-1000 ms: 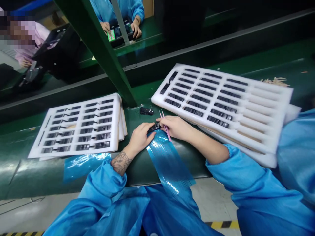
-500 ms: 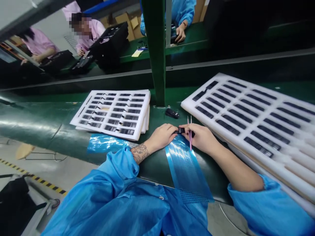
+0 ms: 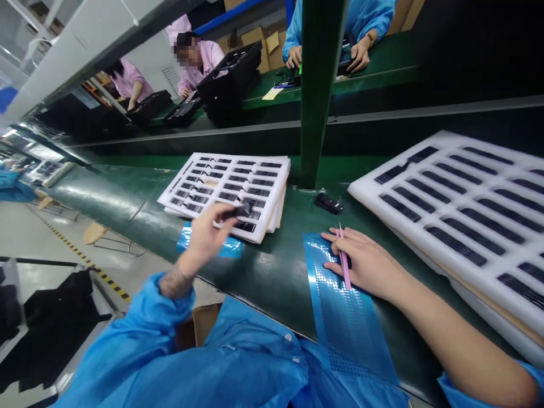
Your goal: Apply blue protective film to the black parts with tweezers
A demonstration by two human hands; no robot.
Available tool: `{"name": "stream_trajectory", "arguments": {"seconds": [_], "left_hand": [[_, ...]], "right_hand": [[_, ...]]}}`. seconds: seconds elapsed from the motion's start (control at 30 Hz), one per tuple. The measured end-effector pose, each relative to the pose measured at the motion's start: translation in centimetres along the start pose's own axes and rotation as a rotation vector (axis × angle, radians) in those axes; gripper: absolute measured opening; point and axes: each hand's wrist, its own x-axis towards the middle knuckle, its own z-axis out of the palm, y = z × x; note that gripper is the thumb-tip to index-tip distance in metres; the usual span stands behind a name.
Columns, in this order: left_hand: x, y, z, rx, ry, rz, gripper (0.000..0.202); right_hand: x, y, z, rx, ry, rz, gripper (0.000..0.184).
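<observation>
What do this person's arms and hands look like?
The left hand and right hand are bare, with no gloves. The left sleeve and right sleeve are loose, shiny and blue. The left forearm has a dark tattoo.

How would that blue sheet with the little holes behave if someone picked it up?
The blue sheet looks thin and glossy, so it would probably droop. Lying flat on the green bench, it may be fiddly to lift by an edge. All those holes suggest little weight.
</observation>
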Motion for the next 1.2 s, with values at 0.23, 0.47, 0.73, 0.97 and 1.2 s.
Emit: {"name": "stream_trajectory", "arguments": {"seconds": [0.23,0.47,0.73,0.97,1.2], "left_hand": [[10.3,-12.6,-4.2,0.171,-0.248,-0.096,0.024],[13.8,-13.1,-3.6,0.164,-0.496,-0.020,0.024],[13.5,-11.7,-5.6,0.275,-0.465,0.326,0.052],[8.2,7.6,0.3,0.011,-0.082,0.740,0.023],[3.4,30.7,4.5,-0.294,-0.949,1.439,0.045]], "right_hand": [[0.0,1.5,0.7,-0.097,0.065,0.069,0.030],[0.2,1.6,0.7,-0.066,0.084,0.096,0.030],[0.6,1.4,0.6,-0.105,0.154,0.088,0.023],[8.9,0.5,-5.6,-0.649,0.426,-0.044,0.024],[16.8,1.1,-7.4,-1.226,0.495,-0.139,0.046]]}}
